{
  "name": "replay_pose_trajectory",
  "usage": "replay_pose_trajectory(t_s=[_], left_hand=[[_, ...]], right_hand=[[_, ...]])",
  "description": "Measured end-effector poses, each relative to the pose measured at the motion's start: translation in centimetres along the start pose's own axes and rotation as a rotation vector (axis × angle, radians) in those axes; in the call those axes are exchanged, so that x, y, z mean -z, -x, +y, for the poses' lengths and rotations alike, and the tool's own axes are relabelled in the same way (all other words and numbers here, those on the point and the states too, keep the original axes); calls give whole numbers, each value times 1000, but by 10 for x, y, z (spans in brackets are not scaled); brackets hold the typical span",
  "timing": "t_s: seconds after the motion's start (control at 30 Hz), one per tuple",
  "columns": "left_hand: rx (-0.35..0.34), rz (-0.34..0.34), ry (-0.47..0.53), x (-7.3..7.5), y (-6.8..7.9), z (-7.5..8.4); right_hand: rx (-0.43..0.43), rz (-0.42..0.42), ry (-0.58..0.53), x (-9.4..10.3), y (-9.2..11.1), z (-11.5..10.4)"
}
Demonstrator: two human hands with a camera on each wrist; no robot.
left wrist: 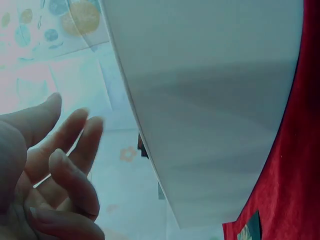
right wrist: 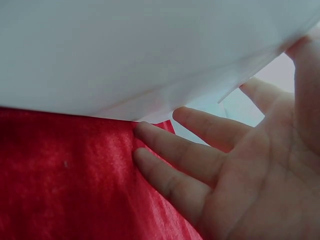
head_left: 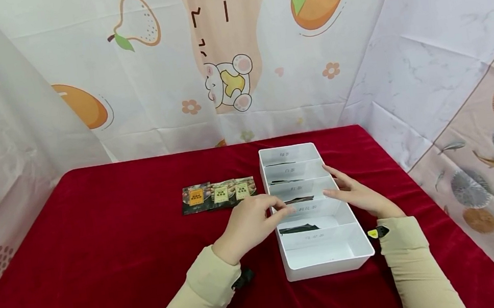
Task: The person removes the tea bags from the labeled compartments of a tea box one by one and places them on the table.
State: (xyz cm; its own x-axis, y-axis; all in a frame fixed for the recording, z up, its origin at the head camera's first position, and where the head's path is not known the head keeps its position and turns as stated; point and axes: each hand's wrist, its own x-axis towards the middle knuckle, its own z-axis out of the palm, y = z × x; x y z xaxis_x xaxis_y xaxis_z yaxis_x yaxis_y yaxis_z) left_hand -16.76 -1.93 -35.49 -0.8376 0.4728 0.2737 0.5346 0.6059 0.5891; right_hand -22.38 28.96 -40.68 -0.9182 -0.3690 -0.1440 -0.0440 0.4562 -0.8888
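Observation:
A white divided box (head_left: 330, 268) stands on the red cloth, with handwritten labels on its compartment walls. Over its left rim hovers my left hand (head_left: 255, 220), thumb and forefinger reaching above the compartment that has a dark packet (head_left: 300, 228) at its bottom. The left wrist view shows those fingers (left wrist: 75, 180) loosely bent with nothing between them. My right hand (head_left: 360, 195) rests against the box's right side. In the right wrist view its fingers (right wrist: 185, 150) are spread and nearly straight, fingertips at the white wall.
Left of the box lie three flat tea packets in a row, one with an orange label (head_left: 196, 197) and two with pale yellow-green labels (head_left: 221, 194). More dark packets (head_left: 300, 200) sit in the farther compartments. A printed curtain (head_left: 152, 99) hangs behind the table.

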Motion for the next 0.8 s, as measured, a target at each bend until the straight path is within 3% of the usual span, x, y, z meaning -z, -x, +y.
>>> replay_pose_trajectory(t_s=[0.2,0.3,0.57,0.8], left_hand=[[32,-171,-16,-8,1,4],[18,-223,-63,-12,2,3],[-7,-302,-206,-20,4,2],[-32,-336,-252,-24,6,4]], right_hand=[[-3,-5,-10,0,0,1],[-1,-7,-18,0,-2,1],[11,-16,-32,-1,-3,1],[19,-20,-50,0,-3,0]])
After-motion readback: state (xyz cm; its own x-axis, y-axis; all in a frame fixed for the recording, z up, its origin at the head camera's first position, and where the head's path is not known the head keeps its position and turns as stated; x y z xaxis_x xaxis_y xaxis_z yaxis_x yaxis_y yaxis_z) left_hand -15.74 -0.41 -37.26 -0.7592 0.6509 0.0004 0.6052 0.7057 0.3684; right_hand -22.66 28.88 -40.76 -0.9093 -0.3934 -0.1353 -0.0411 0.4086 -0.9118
